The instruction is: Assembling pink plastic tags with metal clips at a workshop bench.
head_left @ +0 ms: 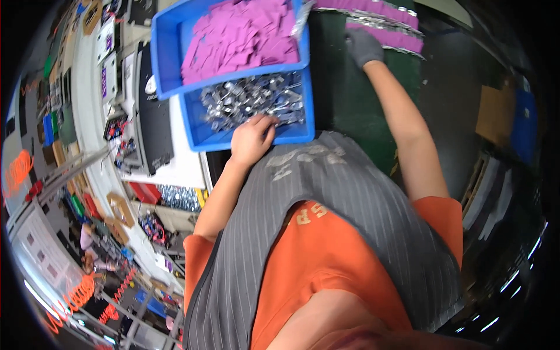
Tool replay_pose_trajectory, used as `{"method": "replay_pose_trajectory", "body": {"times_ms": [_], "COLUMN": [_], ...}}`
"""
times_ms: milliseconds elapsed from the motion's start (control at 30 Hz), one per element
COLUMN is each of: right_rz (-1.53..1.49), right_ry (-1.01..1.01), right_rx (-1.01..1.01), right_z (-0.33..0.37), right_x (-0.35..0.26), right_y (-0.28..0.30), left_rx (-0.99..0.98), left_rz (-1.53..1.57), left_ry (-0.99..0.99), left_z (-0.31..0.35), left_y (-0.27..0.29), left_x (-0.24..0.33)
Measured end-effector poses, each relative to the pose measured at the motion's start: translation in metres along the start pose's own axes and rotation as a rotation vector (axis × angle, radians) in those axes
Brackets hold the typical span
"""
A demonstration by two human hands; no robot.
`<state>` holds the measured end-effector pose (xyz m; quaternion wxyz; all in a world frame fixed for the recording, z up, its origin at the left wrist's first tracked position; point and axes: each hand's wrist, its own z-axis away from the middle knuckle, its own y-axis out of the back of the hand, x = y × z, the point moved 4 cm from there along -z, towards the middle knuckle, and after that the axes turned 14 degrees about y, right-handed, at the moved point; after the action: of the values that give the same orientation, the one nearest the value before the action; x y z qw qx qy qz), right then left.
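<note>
My bare left hand (252, 139) rests at the near rim of a blue bin (201, 142) filled with small shiny metal clips (242, 100). Its fingers curl down among the clips, with the thumb drawn in towards them; what they hold, if anything, is hidden. My right hand (365, 48), in a dark grey glove, lies on the dark green work surface (364, 108). It touches the near end of a row of pink strips with metal edges (396, 39). Its fingertips are too small and dark to make out.
A second blue bin (169, 58), heaped with pink pieces (242, 41), overlaps the clip bin's far side. Another pink row (379, 8) lies farther back. Leftward are a black panel (153, 116), a red tray (144, 192) and a long bench. A cardboard box (494, 116) is at right.
</note>
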<state>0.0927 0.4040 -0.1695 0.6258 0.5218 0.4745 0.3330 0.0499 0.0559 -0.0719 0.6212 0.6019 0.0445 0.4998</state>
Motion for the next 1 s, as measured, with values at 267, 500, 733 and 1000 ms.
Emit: {"method": "replay_pose_trajectory", "body": {"times_ms": [267,500,733,1000], "right_rz": [-0.475,0.069,0.152,-1.153], "right_ry": [0.420,0.589,0.576,0.300], "right_rx": [0.426,-0.389,-0.747,-0.330], "right_z": [0.054,0.059,0.045,0.058], "right_x": [-0.107,-0.247,-0.261,-0.235], "right_y": [0.078,0.021,-0.030,0.022], "left_rx": [0.078,0.009,0.255,0.258], "left_rz": [0.151,0.543,0.425,-0.044], "left_ry": [-0.074,0.025,-0.157,0.062], "left_z": [0.005,0.005,-0.006,-0.110], "left_y": [0.004,0.011,0.080,0.137], "left_x": [-0.011,-0.021,-0.001,-0.020]}}
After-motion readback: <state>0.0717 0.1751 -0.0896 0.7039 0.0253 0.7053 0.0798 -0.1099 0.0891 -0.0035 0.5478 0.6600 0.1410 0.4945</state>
